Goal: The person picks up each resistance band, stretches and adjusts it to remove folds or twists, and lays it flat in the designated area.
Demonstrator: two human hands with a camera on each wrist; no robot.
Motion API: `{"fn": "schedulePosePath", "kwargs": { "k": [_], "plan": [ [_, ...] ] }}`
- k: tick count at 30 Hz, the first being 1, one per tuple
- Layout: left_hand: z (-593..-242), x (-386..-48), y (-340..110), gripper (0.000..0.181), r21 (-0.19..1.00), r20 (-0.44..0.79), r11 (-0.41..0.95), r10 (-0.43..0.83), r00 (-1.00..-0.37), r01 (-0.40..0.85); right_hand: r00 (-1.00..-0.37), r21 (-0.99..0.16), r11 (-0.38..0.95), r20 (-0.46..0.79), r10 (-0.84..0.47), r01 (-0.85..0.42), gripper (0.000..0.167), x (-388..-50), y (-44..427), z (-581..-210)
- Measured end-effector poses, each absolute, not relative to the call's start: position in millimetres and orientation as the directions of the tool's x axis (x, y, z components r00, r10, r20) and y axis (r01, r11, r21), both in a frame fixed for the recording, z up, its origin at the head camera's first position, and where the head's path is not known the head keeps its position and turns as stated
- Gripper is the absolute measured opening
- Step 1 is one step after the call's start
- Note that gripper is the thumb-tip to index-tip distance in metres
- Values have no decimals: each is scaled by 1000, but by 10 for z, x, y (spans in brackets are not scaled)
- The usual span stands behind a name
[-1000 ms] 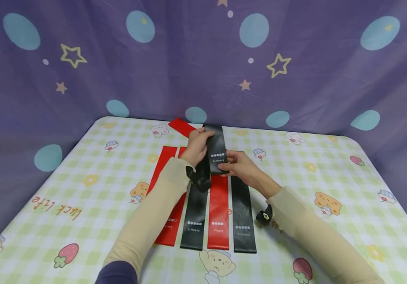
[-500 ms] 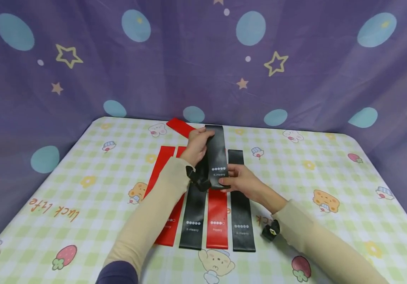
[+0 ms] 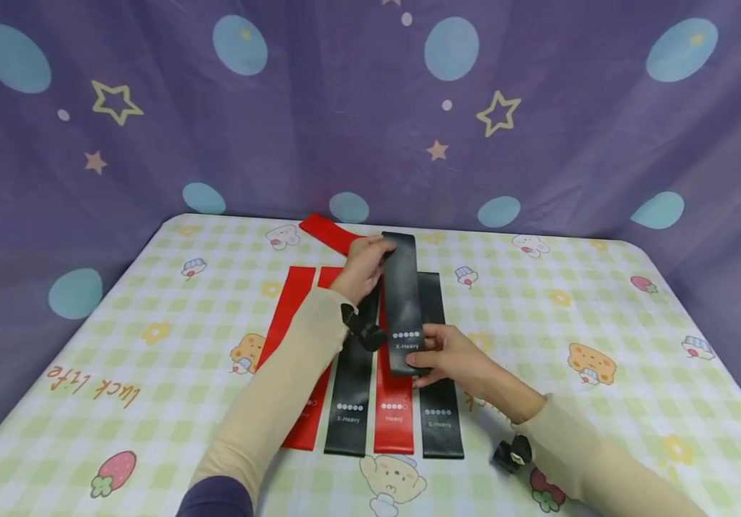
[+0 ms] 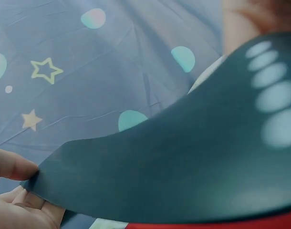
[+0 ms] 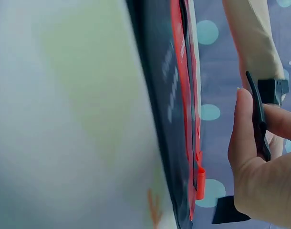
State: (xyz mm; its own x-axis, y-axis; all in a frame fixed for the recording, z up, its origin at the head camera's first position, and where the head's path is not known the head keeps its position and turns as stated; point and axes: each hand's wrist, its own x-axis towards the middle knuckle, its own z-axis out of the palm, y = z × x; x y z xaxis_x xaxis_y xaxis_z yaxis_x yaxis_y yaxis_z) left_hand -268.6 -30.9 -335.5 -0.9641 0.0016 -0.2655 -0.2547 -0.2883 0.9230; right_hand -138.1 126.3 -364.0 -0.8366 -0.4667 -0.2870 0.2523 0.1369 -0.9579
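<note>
A black resistance band (image 3: pixel 401 287) printed "X-Heavy" is stretched lengthwise above the row of bands. My left hand (image 3: pixel 362 267) pinches its far end between thumb and fingers, plainly seen in the left wrist view. At the near end my right hand (image 3: pixel 453 359) holds the band by its edge, thumb on top. Beneath lie a black band (image 3: pixel 348 388), a red "Heavy" band (image 3: pixel 393 424) and another black band (image 3: pixel 441 424), side by side. Parts of these are covered by the held band and my hands.
Two more red bands, the outer one (image 3: pixel 291 301) at left, lie partly under my left forearm. A loose red band (image 3: pixel 327 231) slants near the table's back edge. The patterned tablecloth (image 3: pixel 571 301) extends to a purple curtain (image 3: pixel 357 108) behind.
My right hand has moved toward the near side, drawing the band's near end along and straightening it. The left hand still pinches the far end and has shifted slightly right.
</note>
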Motion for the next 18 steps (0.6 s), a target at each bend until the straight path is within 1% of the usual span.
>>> {"fn": "schedulePosePath", "kwargs": {
  "k": [8, 13, 18],
  "plan": [
    [-3393, -2680, -249, 47, 921, -259, -297, 10, -966, -250, -821, -958, 154, -287, -493, 243, 41, -1186, 1366, -3642],
    [-3407, -2668, -181, 43, 913, -262, -316, 32, -965, -258, -796, -957, 165, -290, -531, 239, 41, -1071, 1444, -3615],
    [-3398, -2638, -112, 48, 916, -265, -299, 50, -963, -268, -780, -953, 170, -303, -547, 251, 40, -960, 1513, -3614]
  ]
}}
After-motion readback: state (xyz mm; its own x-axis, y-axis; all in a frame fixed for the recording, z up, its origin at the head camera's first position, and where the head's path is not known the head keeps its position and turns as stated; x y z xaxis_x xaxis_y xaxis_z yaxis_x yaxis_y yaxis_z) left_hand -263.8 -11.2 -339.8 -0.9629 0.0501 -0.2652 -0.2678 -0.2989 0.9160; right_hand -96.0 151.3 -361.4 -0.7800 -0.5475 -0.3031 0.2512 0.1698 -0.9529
